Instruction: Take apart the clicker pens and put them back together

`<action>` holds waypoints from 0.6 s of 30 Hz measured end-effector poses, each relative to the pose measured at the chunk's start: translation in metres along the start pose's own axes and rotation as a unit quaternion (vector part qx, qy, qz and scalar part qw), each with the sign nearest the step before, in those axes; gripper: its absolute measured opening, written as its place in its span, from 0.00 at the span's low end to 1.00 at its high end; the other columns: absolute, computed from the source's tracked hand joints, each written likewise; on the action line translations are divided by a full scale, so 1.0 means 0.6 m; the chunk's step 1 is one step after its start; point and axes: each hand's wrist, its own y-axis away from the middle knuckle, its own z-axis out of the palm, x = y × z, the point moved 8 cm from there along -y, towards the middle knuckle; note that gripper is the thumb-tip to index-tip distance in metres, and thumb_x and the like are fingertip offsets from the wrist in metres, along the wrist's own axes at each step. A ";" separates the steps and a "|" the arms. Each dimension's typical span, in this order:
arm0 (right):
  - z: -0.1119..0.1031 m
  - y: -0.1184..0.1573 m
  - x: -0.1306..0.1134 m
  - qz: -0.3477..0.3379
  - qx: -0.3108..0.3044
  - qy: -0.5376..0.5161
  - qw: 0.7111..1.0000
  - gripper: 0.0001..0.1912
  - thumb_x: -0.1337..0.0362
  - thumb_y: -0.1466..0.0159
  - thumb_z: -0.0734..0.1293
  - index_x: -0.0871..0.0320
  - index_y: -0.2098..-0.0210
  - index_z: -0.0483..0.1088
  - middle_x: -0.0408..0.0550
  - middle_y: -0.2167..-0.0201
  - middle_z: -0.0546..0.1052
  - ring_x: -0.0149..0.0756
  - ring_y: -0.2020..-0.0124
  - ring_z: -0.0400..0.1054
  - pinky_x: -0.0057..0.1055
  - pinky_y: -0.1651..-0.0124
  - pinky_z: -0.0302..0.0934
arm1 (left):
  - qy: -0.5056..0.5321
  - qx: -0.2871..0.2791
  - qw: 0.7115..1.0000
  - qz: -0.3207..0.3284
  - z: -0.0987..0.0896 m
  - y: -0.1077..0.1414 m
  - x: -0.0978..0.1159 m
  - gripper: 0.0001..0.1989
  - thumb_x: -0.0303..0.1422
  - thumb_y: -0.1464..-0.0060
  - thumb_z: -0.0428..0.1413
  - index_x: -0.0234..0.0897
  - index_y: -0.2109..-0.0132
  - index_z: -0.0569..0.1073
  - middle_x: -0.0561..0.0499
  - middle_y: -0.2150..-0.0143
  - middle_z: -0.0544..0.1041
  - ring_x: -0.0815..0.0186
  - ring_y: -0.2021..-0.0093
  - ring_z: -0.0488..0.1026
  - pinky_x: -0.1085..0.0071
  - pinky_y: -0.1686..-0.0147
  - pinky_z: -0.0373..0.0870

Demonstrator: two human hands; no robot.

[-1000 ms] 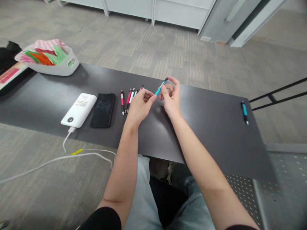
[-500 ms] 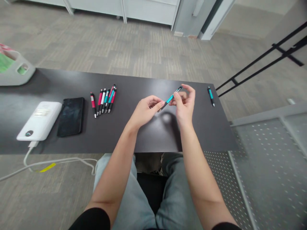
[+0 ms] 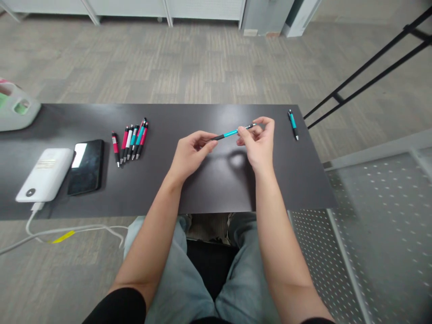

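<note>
A teal and black pen (image 3: 231, 133) is held up above the dark table (image 3: 216, 189) between my two hands. The fingers of my left hand (image 3: 193, 153) pinch its black front end, and the tip is hidden in them. My right hand (image 3: 259, 146) grips the pen near its clicker end with the thumb and fingers. To the right lies another teal pen (image 3: 293, 124) on the table. Left of my hands several pens (image 3: 132, 141) in red, white and teal lie side by side, with one red pen (image 3: 115, 149) slightly apart.
A black phone (image 3: 86, 173) and a white power bank (image 3: 45, 175) with a white cable (image 3: 77, 227) lie on the left. At the far left stands a pale plastic container (image 3: 29, 114). Black metal bars (image 3: 367, 67) and a perforated panel (image 3: 381, 216) are on the right.
The pen has turned from a steep slant to nearly level. My left hand has shifted left, moving to the pen's tip end, while the right keeps its grip. The view has shifted slightly.
</note>
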 end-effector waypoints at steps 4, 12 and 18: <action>0.016 0.011 -0.019 0.023 -0.134 0.075 0.988 0.32 0.31 0.33 0.86 0.47 0.57 0.74 0.42 0.62 0.78 0.39 0.66 0.71 0.38 0.62 0.71 | 0.039 0.064 0.997 0.028 -0.025 -0.009 0.004 0.29 0.64 0.37 0.81 0.44 0.50 0.93 0.48 0.61 0.89 0.58 0.62 0.84 0.63 0.57 0.84; 0.110 0.083 -0.049 0.067 -0.315 0.043 0.946 0.27 0.31 0.20 0.75 0.47 0.56 0.80 0.42 0.67 0.69 0.43 0.64 0.64 0.39 0.59 0.60 | 0.199 0.092 0.974 0.055 -0.025 -0.017 -0.012 0.26 0.65 0.30 0.77 0.48 0.48 0.95 0.50 0.61 0.86 0.66 0.67 0.78 0.70 0.65 0.79; 0.162 0.111 -0.025 0.160 -0.355 -0.029 0.921 0.36 0.21 0.21 0.68 0.46 0.61 0.71 0.36 0.73 0.55 0.40 0.72 0.48 0.37 0.68 0.47 | 0.257 0.129 0.957 0.032 -0.031 -0.017 -0.030 0.22 0.59 0.27 0.78 0.47 0.52 0.92 0.48 0.52 0.91 0.65 0.58 0.85 0.72 0.59 0.83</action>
